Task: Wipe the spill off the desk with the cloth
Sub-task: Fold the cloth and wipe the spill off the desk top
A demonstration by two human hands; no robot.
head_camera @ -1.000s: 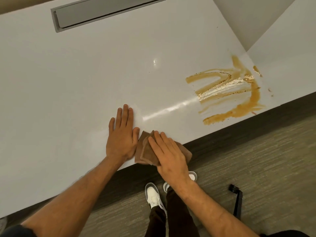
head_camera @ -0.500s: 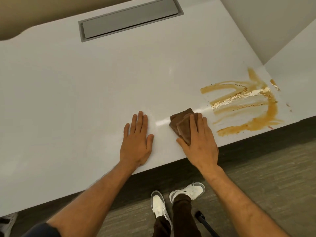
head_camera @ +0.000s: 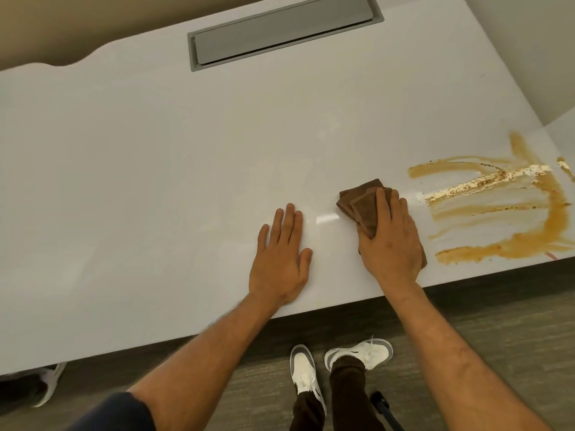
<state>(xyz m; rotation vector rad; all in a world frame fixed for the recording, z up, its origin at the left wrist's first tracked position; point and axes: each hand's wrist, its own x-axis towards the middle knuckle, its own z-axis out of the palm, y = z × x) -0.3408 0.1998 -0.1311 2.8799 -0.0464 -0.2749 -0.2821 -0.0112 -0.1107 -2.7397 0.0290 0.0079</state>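
A folded brown cloth [head_camera: 361,202] lies on the white desk [head_camera: 155,181], pressed down under my right hand [head_camera: 390,241]. Only its far left part and a sliver by my wrist show. An orange-brown spill [head_camera: 529,244] smears the desk's right end in streaks and a thick curved band, with gritty specks in it. Its nearest streaks begin just right of the cloth. My left hand [head_camera: 281,259] rests flat on the desk, fingers together, a short gap left of the cloth, holding nothing.
A grey recessed cable tray [head_camera: 280,29] with a lid sits at the desk's far edge. A second white surface [head_camera: 564,132] adjoins at the far right. Below the near edge are grey carpet, my two white shoes [head_camera: 303,371] and a black object [head_camera: 381,402] on the floor.
My right hand has slid the cloth from the desk's near edge away and to the right, up to the spill. The left hand has stayed flat on the desk.
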